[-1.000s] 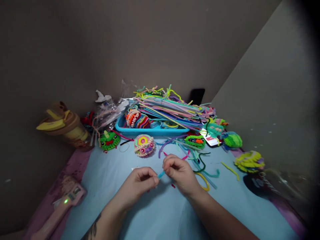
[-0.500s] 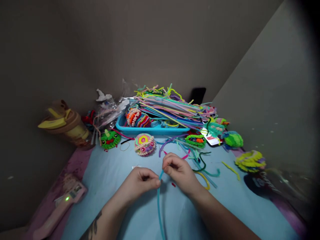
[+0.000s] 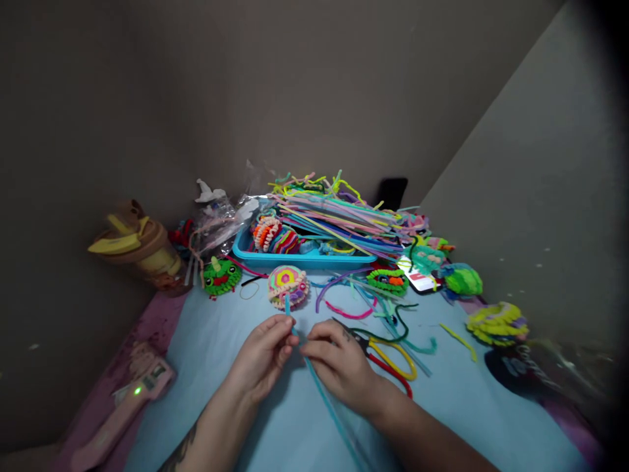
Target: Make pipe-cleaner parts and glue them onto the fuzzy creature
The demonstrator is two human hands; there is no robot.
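A light-blue pipe cleaner (image 3: 328, 400) runs between my two hands over the middle of the table. My left hand (image 3: 268, 354) pinches it near its upper end, which sticks up past the fingertips. My right hand (image 3: 339, 360) is closed on it just below, fingers and thumb together, and the long tail hangs down toward me. Behind my hands sits a round pink-and-cream pipe-cleaner ball (image 3: 288, 286). Just right of my right hand lie scissors (image 3: 393, 360) with red and yellow handles, their blades partly hidden by the hand.
A blue tray (image 3: 304, 262) heaped with pipe cleaners (image 3: 339, 223) stands at the back. A green pipe-cleaner figure (image 3: 221, 276) is at left, above a pink glue gun (image 3: 147, 387) with a green light. A lit phone (image 3: 417, 278) and yellow ruffled piece (image 3: 496, 323) lie at right.
My left hand has moved left and up along the pipe cleaner, my right hand down and left. The pipe cleaner now slants down to the right. More of the scissors shows.
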